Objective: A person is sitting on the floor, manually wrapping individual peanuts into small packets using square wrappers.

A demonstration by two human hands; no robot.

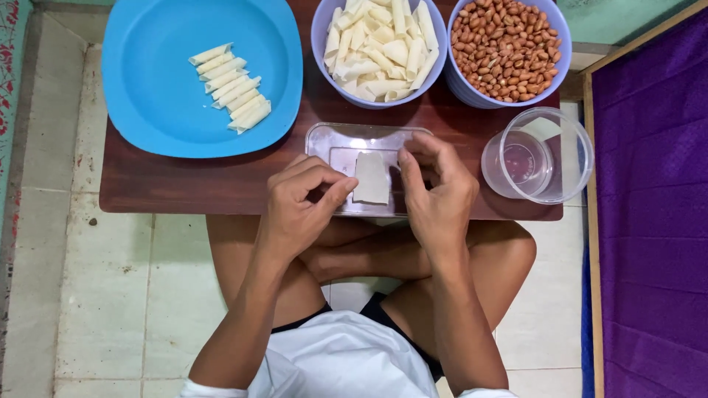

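Observation:
A small pale pastry sheet (371, 177) lies flat on a clear rectangular plastic lid (332, 140) at the front of a low brown table (184, 180). My left hand (299, 203) rests at the sheet's left edge, thumb tip touching it, fingers curled. At the sheet's right edge my right hand (435, 188) has its fingers bent, fingertips at the top right corner. Neither hand lifts anything.
A blue plate (147, 81) at the back left carries several rolled pastries (230, 87). A lilac bowl of pastry strips (378, 44) and a lilac bowl of peanuts (507, 48) stand behind the lid. A clear tub of water (538, 155) sits at right. Purple cloth (653, 199) lies beyond.

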